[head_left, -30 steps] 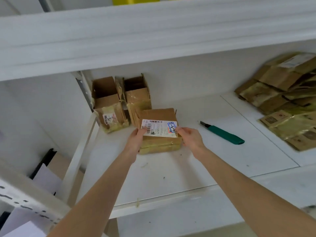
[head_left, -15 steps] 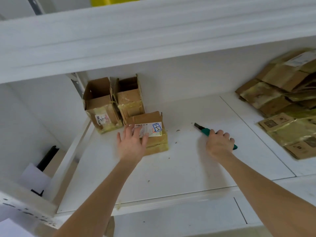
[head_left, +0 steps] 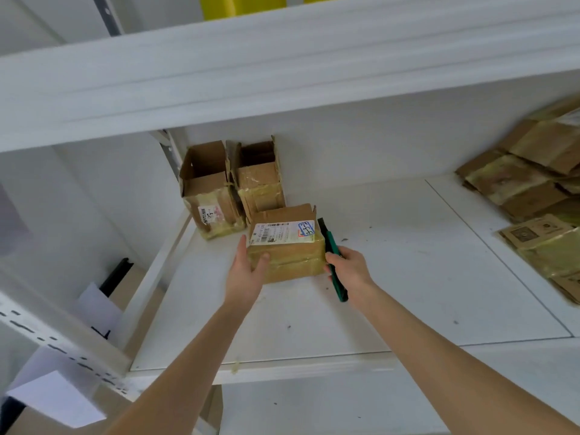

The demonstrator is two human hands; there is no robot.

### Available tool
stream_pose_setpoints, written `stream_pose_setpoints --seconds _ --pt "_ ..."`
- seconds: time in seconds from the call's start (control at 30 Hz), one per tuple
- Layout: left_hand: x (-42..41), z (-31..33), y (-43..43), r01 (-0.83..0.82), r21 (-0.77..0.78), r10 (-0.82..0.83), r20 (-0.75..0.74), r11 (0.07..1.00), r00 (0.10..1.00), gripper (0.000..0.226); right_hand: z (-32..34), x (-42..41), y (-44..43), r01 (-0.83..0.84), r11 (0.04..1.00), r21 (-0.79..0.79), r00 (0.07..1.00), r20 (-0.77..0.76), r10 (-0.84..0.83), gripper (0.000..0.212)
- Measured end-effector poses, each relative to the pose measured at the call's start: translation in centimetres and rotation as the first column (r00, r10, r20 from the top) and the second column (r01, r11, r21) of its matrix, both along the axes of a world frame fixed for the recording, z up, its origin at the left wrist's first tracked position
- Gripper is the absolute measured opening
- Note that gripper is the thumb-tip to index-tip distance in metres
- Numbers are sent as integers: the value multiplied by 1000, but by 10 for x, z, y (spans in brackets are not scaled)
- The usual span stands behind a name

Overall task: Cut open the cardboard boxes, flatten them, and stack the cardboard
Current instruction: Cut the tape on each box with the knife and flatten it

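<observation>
cardboard box (head_left: 287,254), small, brown and bound in yellowed tape, is gripped at its near left corner by the left hand (head_left: 246,274): the fingers are laid up the left side and the thumb (head_left: 264,258) is pressed on the front face. the right hand (head_left: 353,271) is closed round the handle of a green utility knife with a black tip (head_left: 331,246). the knife is held along the right side of the box with its tip pointed away from the person; whether blade and cardboard touch cannot be told. the hands are kept apart, one at each side of the box.

a white printed shipping label (head_left: 282,232) is stuck across the upper face of the box, with a blue-framed mark at its right end. the box is set on a white shelf board (head_left: 408,293), toward the rear left. just behind it, two opened brown boxes are stood side by side: the left opened box (head_left: 208,196) bears a small white label, and the right opened box (head_left: 260,186) is wrapped in tape. well apart, at the right edge of the view, a pile of flattened brown cardboard pieces (head_left: 530,189) is heaped. above, a white upper shelf (head_left: 282,73) is spanned across the view, with yellow objects (head_left: 244,6) on it.
</observation>
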State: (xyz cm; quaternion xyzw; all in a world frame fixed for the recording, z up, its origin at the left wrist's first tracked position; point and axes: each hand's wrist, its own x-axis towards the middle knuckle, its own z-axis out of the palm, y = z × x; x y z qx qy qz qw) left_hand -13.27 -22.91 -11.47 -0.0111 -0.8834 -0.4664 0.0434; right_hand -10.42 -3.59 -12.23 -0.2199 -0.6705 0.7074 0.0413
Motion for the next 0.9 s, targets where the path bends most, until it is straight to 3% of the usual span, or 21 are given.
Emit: stream_pose_setpoints --seconds 0.13,0.23,0.4,0.47,0.53,0.6,0.7,0.8,0.9 --pt "-14 28 -14 7 -271 -52 -158 963 986 90 32 -7 -1 82 992 -92 992 -86 -90 14" --pt "-27 45 -20 79 -430 -147 -128 899 981 111 54 -9 -6 87 989 -123 987 -122 -102 14" --pt "-44 56 -22 92 -606 -193 -104 790 976 117 59 -2 -18 21 975 -223 986 -156 -57 19" --pt "-49 61 -21 77 -721 -177 -64 689 982 115 59 -1 -21 28 981 -190 986 -154 -58 21" --pt "-52 68 -18 25 -863 -184 -79 504 980 111 57 -1 -23 27 990 -141 989 -140 -47 20" --pt "-56 71 -13 -5 -904 -263 -130 428 956 109 55 -1 -25 21 991 -135 991 -130 -39 17" --pt "-56 63 -9 64 -873 -431 -174 484 885 106 54 0 -25 29 988 -148 995 -95 -43 14" --pt "-55 52 -11 96 -815 -428 -196 571 882 101 51 9 -17 73 977 -198 993 -73 -89 9" --pt "-55 46 -11 67 -815 -434 -234 575 870 97 44 28 -3 102 993 60 990 -103 -96 15"
